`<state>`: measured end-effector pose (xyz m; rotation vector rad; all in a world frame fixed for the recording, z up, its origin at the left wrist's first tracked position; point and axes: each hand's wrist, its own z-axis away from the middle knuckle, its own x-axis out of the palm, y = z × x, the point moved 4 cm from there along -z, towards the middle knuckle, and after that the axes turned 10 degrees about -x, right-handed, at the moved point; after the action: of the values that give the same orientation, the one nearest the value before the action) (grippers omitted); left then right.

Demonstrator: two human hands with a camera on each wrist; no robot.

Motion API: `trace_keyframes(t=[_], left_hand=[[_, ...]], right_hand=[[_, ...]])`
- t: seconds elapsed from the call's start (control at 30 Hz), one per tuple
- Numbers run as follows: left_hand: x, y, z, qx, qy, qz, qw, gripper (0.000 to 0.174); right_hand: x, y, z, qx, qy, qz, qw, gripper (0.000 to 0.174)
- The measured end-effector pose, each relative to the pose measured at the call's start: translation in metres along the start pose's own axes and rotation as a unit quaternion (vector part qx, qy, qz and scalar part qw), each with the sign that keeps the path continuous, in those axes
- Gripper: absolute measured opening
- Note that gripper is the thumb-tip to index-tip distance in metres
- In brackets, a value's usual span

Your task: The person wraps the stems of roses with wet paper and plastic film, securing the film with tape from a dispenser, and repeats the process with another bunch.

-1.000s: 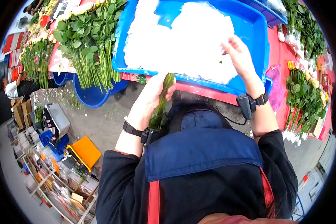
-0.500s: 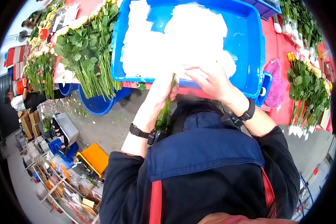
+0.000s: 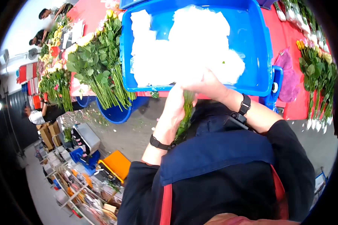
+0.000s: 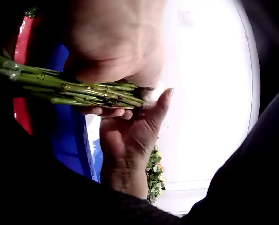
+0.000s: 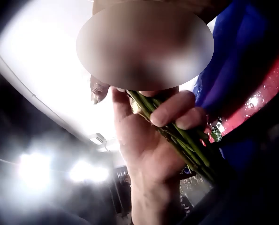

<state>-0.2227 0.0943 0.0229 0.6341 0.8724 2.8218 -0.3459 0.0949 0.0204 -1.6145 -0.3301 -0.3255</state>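
Observation:
A bundle of green flower stems (image 4: 64, 86) is gripped in my left hand (image 3: 174, 103), its cut ends toward the tray and its leafy part down by the apron. At the cut ends is a small white wad (image 4: 153, 93). My right hand (image 3: 208, 84) meets the left there, its thumb pressing the wad at the stem ends. In the right wrist view a blur covers most of the right hand. Just beyond both hands lies a blue tray (image 3: 248, 56), holding a heap of soft white material (image 3: 199, 37), overexposed in the head view.
Left of the tray, a bunch of roses (image 3: 95, 63) hangs its stems over the table edge above a blue tub (image 3: 118, 115). At right are a pink cloth (image 3: 287, 80) and another flower bunch (image 3: 317, 77). An orange panel (image 3: 117, 164) stands behind, and a person (image 3: 36, 117) bends at far left.
My right hand has come from over the white heap, leftward and down to the stem ends. The left hand keeps hold of the stems. The head view has shifted.

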Motion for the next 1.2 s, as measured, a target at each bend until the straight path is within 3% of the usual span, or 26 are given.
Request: trace_keyframes(t=[0.03, 0.13, 0.23, 0.33, 0.4, 0.47, 0.53, 0.57, 0.67, 0.7, 0.73, 0.77, 0.83, 0.93, 1.03, 1.13, 1.2], left_hand=[[0.002, 0.001, 0.003, -0.003, -0.011, 0.005, 1.0, 0.042], [0.004, 0.006, 0.002, -0.021, -0.04, -0.001, 0.999, 0.045], [0.003, 0.003, 0.0, -0.002, -0.025, -0.002, 1.0, 0.041], [0.018, -0.004, 0.008, 0.101, 0.028, -0.031, 0.994, 0.03], [0.017, -0.003, 0.01, 0.152, 0.041, -0.057, 0.986, 0.025], [0.004, 0.0, 0.01, 0.167, 0.024, -0.079, 0.982, 0.022], [-0.002, 0.009, 0.017, 0.174, 0.07, -0.125, 0.974, 0.021], [-0.01, 0.015, 0.019, 0.176, 0.091, -0.151, 0.969, 0.021], [-0.042, 0.042, 0.025, 0.134, 0.136, -0.156, 0.969, 0.025], [-0.057, 0.052, 0.024, 0.101, 0.115, -0.131, 0.98, 0.028], [-0.075, 0.061, 0.023, 0.067, 0.094, -0.106, 0.988, 0.03], [-0.088, 0.069, 0.021, 0.026, -0.007, -0.049, 0.998, 0.033], [-0.11, 0.08, 0.019, -0.045, -0.16, 0.028, 0.986, 0.039], [-0.135, 0.085, 0.019, -0.086, -0.264, 0.076, 0.958, 0.042], [-0.146, 0.087, 0.023, -0.091, -0.258, 0.085, 0.958, 0.043], [-0.144, 0.082, 0.025, -0.077, -0.195, 0.075, 0.975, 0.042], [-0.144, 0.076, 0.024, -0.048, -0.127, 0.051, 0.989, 0.039]], right_hand=[[0.004, -0.002, 0.0, -0.053, -0.015, 0.007, 0.998, 0.054], [0.009, 0.002, -0.005, -0.075, 0.031, -0.03, 0.996, 0.056], [0.01, -0.007, -0.004, 0.056, 0.059, -0.142, 0.986, 0.042], [0.004, -0.004, -0.005, 0.113, 0.037, -0.151, 0.981, 0.023], [0.011, -0.013, -0.007, 0.1, 0.045, -0.156, 0.982, 0.014], [0.021, -0.014, -0.012, 0.099, 0.035, -0.168, 0.98, 0.014], [0.028, -0.006, -0.022, 0.107, 0.006, -0.188, 0.976, 0.015], [0.032, -0.002, -0.024, 0.17, -0.034, -0.231, 0.957, 0.02], [0.032, 0.002, -0.044, 0.038, -0.087, -0.148, 0.984, 0.034], [0.015, 0.016, -0.053, -0.043, -0.033, 0.075, 0.996, 0.056], [-0.002, 0.016, -0.064, -0.132, 0.0, 0.254, 0.958, 0.051], [-0.013, 0.016, -0.071, -0.218, 0.034, 0.419, 0.881, 0.047], [-0.024, 0.024, -0.076, -0.22, -0.023, 0.674, 0.705, 0.032], [-0.023, 0.039, -0.067, -0.052, -0.11, 0.727, 0.676, 0.016], [-0.011, 0.023, -0.046, -0.183, -0.117, 0.721, 0.658, 0.016], [-0.018, 0.027, -0.038, -0.082, -0.098, 0.677, 0.725, 0.015], [-0.02, 0.023, -0.033, -0.124, -0.036, 0.611, 0.781, 0.017]])
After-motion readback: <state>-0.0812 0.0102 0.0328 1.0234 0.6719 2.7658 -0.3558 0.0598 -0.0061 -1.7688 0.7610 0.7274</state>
